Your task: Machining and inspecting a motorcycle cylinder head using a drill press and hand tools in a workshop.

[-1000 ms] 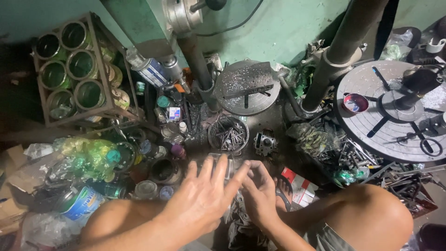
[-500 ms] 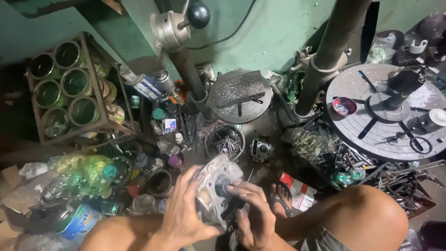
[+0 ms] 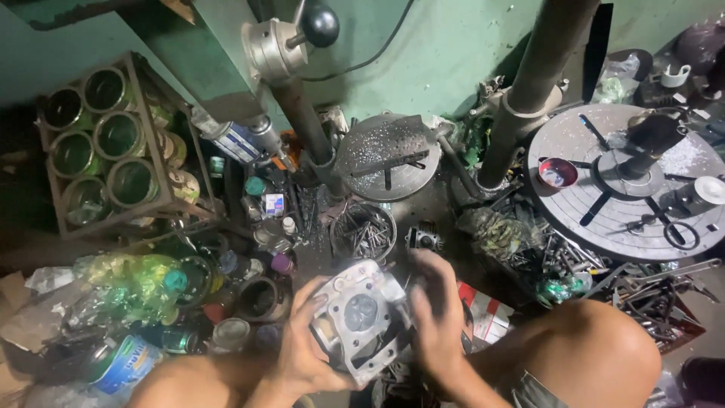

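Around cylinder head [image 3: 361,317], 2 hands' curled fingers [image 3: 305,298]

one head camera looks steeply down, close over the cluttered floor [image 3: 453,204].

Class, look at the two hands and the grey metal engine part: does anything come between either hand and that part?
Nothing visible does. The left hand and right hand both grip the engine part directly.

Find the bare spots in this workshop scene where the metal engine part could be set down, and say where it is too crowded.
Both the left hand and right hand hold the engine cylinder head. Bare room: the small round slotted table and the grey face of the large slotted plate below its red cup. Crowded: the floor around the tin of drill bits and the bottles at left.
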